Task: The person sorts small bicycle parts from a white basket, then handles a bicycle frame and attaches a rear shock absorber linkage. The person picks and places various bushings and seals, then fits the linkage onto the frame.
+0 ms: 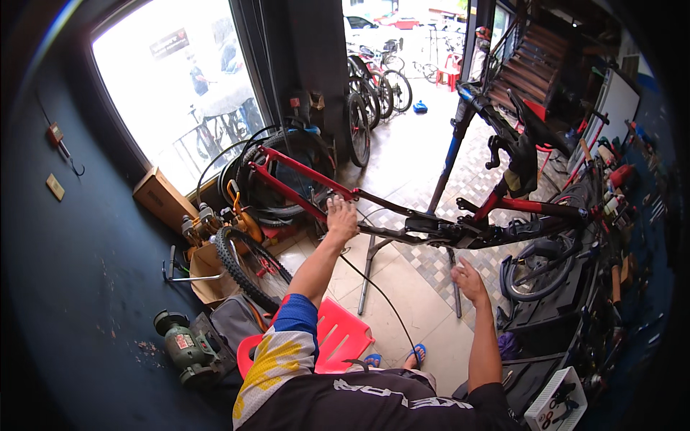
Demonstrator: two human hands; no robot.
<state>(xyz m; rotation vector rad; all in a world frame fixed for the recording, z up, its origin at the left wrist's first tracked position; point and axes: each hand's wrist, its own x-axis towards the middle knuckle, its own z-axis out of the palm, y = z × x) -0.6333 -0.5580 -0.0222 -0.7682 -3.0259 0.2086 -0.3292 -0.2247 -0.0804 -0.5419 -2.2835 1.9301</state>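
Observation:
A red and black bicycle frame (287, 189) without wheels hangs across the view on a repair stand (447, 161). My left hand (341, 219) lies over the frame's red and black rear tubes, its fingers closed round them. Below the middle of the frame, my right hand (471, 281) is in the air with its fingers apart, holding nothing. A black cable or hose (377, 291) runs from near the left hand down to the floor. The undersides of the left fingers are hidden.
A red plastic chair (345, 337) stands close by my left side. Farther left are a loose bicycle wheel (241, 262), a green bench grinder (185, 348) and a cardboard box (164, 199). Tools (624, 176) line the right wall above a white basket (557, 402). Several bicycles (359, 118) stand near the doorway.

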